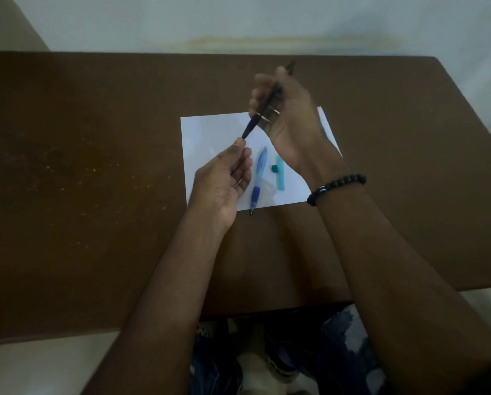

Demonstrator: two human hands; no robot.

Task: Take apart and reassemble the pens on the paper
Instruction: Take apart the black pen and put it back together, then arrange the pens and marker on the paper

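Note:
A white sheet of paper [210, 132] lies on the brown table. Above it my right hand [292, 118] grips a dark pen [253, 124] around its upper barrel, the pen slanting down to the left. My left hand [224, 178] pinches the pen's lower tip between thumb and fingertips. On the paper lies a blue pen [258, 178] with a darker blue grip, its tip past the paper's near edge. Beside it rest a light teal pen cap [280, 173] and a small dark green piece [274, 168].
The brown table [82, 166] stretches wide to the left and right of the paper, with pale specks on its left part. A beaded bracelet [335, 185] circles my right wrist. My knees show below the table's near edge.

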